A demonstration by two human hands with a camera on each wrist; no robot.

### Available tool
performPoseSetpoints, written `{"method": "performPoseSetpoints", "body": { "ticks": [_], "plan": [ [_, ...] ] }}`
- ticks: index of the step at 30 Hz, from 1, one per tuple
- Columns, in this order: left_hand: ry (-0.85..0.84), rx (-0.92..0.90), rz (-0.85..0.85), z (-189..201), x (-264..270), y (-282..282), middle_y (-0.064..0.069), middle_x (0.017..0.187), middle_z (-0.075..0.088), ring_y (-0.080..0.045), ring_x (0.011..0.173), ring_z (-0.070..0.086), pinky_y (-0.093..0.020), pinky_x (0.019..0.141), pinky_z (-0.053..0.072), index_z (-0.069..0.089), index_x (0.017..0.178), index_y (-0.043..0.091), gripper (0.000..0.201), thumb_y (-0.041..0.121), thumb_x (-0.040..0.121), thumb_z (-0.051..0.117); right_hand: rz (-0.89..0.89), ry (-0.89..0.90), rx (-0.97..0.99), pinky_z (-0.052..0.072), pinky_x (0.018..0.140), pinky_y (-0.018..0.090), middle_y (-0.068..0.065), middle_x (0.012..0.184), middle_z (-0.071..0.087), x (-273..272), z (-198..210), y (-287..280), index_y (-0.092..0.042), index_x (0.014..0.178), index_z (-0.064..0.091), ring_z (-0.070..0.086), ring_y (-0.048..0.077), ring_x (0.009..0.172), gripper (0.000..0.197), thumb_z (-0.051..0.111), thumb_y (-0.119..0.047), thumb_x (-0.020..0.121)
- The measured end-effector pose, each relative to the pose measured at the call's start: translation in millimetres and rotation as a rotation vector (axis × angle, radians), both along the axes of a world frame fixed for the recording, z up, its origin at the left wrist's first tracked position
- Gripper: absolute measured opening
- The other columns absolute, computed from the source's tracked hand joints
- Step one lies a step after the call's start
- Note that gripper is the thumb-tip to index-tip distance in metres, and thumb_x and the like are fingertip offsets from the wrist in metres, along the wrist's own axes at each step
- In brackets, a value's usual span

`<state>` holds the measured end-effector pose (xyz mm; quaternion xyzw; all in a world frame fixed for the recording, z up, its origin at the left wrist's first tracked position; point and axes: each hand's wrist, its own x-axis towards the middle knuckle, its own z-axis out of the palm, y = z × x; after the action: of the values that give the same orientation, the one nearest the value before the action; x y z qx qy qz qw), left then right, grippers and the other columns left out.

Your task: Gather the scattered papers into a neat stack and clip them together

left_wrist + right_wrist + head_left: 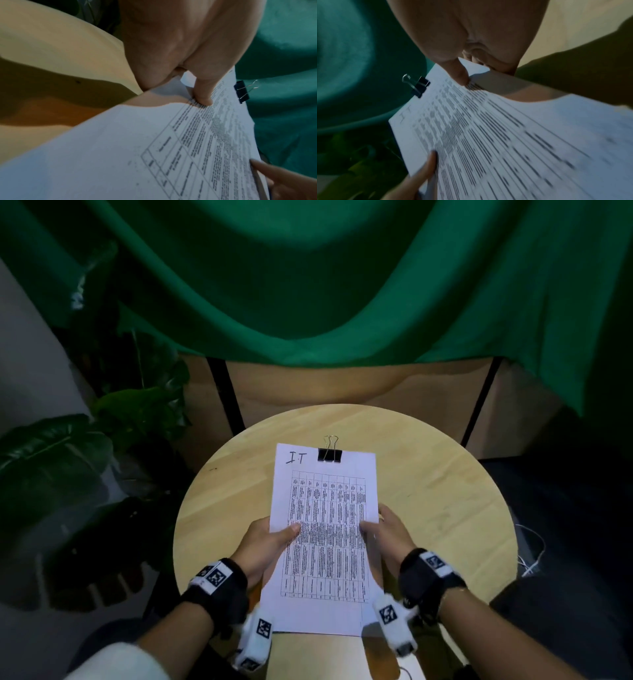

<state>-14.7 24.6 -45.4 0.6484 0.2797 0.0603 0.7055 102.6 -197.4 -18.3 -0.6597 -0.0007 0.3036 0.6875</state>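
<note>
Papers (325, 529) clipped (329, 455); my left hand (270, 537) and right hand (388, 530) pinch the sides, so I lower them flat onto the table (445, 491).

Head view looking down, wrist views close along thumbs (opposite sides), all sharing the papers (323, 529)

The papers (322, 542) are held above the worktop (445, 508), their near end past its front edge. The clip (330, 455) sits on their far edge, at the middle. The left hand (263, 546) grips their left edge, the right hand (390, 537) their right edge, thumbs on top. Plants (85, 446) stand left of the worktop; a cloth (342, 285) hangs behind it.
</note>
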Motion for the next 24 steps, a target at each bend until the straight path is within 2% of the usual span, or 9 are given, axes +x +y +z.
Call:
{"method": "performPoseSetpoints", "body": {
  "ticks": [2, 4, 6, 8, 10, 13, 16, 18, 24],
  "plan": [
    [0.024, 0.000, 0.042, -9.4, 10.1, 0.6, -0.014, 0.134, 0.078, -0.031, 0.127, 0.075, -0.049, 0.120, 0.052, 0.069, 0.141, -0.005, 0.035, -0.002, 0.106, 0.067, -0.009, 0.017, 0.005, 0.054, 0.048, 0.013, 0.004, 0.106, 0.067, -9.4, -4.4, 0.6, -0.004, 0.135, 0.049, 0.067, 0.015, 0.086, 0.041, 0.039, 0.016, 0.102],
    [0.066, 0.006, 0.077, -21.1, 19.3, 2.5, -0.013, 0.133, 0.078, -0.033, 0.128, 0.073, -0.049, 0.119, 0.052, 0.069, 0.140, -0.004, 0.034, -0.006, 0.105, 0.066, -0.054, -0.017, -0.058, 0.052, 0.047, 0.012, 0.001, 0.103, 0.066, -5.5, -11.6, 5.2, -0.006, 0.135, 0.050, 0.066, 0.014, 0.083, 0.039, 0.040, 0.014, 0.102],
    [0.141, 0.155, 0.074, -22.3, 26.9, 1.0, -0.007, 0.128, 0.077, -0.032, 0.124, 0.074, -0.042, 0.110, 0.055, 0.071, 0.136, 0.002, 0.032, -0.005, 0.106, 0.064, -0.057, -0.151, -0.238, 0.055, 0.063, 0.015, 0.002, 0.112, 0.070, 8.5, -28.3, 10.9, -0.009, 0.140, 0.051, 0.066, 0.017, 0.088, 0.043, 0.046, 0.009, 0.101],
    [0.261, 0.415, 0.026, -19.9, 32.8, 1.2, -0.001, 0.124, 0.073, -0.026, 0.115, 0.071, -0.032, 0.097, 0.054, 0.066, 0.136, 0.009, 0.032, -0.002, 0.105, 0.064, -0.012, -0.287, -0.413, 0.052, 0.085, 0.026, 0.006, 0.128, 0.070, 18.2, -39.2, 16.9, -0.014, 0.142, 0.053, 0.066, 0.026, 0.102, 0.048, 0.049, 0.005, 0.098],
    [0.382, 0.618, -0.020, -21.4, 39.0, 2.5, -0.005, 0.131, 0.073, -0.026, 0.114, 0.070, -0.031, 0.092, 0.052, 0.060, 0.144, 0.011, 0.041, 0.003, 0.104, 0.067, 0.003, -0.389, -0.521, 0.049, 0.087, 0.030, 0.008, 0.124, 0.070, 26.9, -48.6, 21.5, -0.015, 0.135, 0.061, 0.066, 0.031, 0.106, 0.047, 0.050, 0.005, 0.094],
    [0.487, 0.791, -0.050, -30.7, 48.9, 7.9, -0.012, 0.145, 0.065, -0.034, 0.130, 0.065, -0.038, 0.102, 0.056, 0.056, 0.151, 0.011, 0.051, 0.015, 0.102, 0.072, 0.050, -0.523, -0.692, 0.052, 0.091, 0.035, 0.015, 0.120, 0.059, 40.5, -59.3, 30.1, -0.010, 0.121, 0.066, 0.060, 0.034, 0.097, 0.031, 0.056, -0.002, 0.093],
    [0.560, 0.860, -0.060, -29.8, 56.6, 10.1, -0.016, 0.148, 0.052, -0.039, 0.134, 0.059, -0.042, 0.108, 0.052, 0.056, 0.149, 0.009, 0.047, 0.022, 0.106, 0.069, 0.123, -0.556, -0.849, 0.048, 0.100, 0.040, 0.015, 0.127, 0.045, 53.3, -63.7, 33.4, -0.007, 0.121, 0.062, 0.049, 0.038, 0.118, 0.025, 0.062, -0.016, 0.097],
    [0.581, 0.871, -0.053, -29.4, 61.1, 12.1, -0.015, 0.147, 0.052, -0.039, 0.132, 0.060, -0.041, 0.106, 0.051, 0.058, 0.145, 0.008, 0.043, 0.024, 0.106, 0.069, 0.161, -0.554, -0.904, 0.044, 0.102, 0.042, 0.015, 0.132, 0.043, 60.5, -64.2, 33.5, -0.008, 0.123, 0.060, 0.042, 0.039, 0.125, 0.028, 0.062, -0.022, 0.099],
    [0.561, 0.811, -0.120, -18.4, 56.8, 22.3, -0.012, 0.139, 0.064, -0.036, 0.122, 0.067, -0.044, 0.105, 0.058, 0.063, 0.138, 0.013, 0.046, 0.033, 0.098, 0.073, 0.263, -0.500, -0.876, 0.048, 0.104, 0.043, 0.017, 0.133, 0.045, 69.2, -56.0, 26.9, -0.010, 0.122, 0.061, 0.050, 0.040, 0.123, 0.035, 0.066, -0.033, 0.095]
  ]
}}
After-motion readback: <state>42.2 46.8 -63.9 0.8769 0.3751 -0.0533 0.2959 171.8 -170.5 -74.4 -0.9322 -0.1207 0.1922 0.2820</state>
